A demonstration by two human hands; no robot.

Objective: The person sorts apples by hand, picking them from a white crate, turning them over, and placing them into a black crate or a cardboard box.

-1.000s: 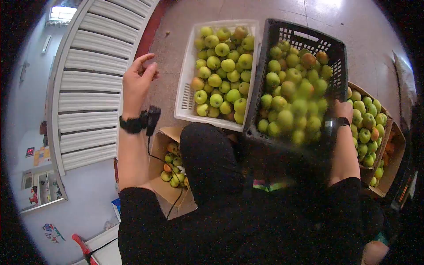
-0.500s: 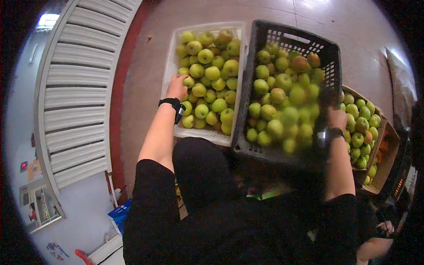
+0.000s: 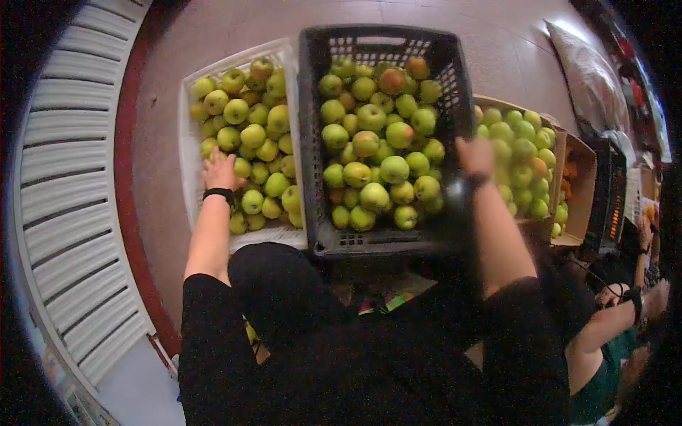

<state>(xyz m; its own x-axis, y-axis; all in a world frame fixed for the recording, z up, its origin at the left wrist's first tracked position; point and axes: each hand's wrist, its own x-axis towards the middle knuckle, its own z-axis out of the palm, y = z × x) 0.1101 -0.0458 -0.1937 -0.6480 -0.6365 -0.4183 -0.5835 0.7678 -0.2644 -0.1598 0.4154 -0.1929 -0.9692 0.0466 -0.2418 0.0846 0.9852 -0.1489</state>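
Observation:
My left hand (image 3: 222,172) lies with fingers apart on the green apples (image 3: 241,135) at the left side of a white crate (image 3: 193,174). Right of that crate, close alongside, stands a black plastic crate (image 3: 387,245) with slotted walls, also filled with green and reddish apples (image 3: 373,145). My right hand (image 3: 477,157) overlaps the black crate's right rim, by the cardboard box; motion blur smears its fingers, and I cannot tell whether it grips the rim.
A cardboard box (image 3: 515,106) of green apples stands right of the black crate, another cardboard box (image 3: 581,188) beyond it. Further right are a pale sack (image 3: 586,74) and a black crate (image 3: 609,192). Another person's arm (image 3: 604,330) shows at lower right. A white slatted panel (image 3: 74,156) stands left.
The view has swung right, so the crates sit further left. Apples in the black crate, blurred before, now look sharp. My left hand has spread its fingers over the apples; my right stays by the rim.

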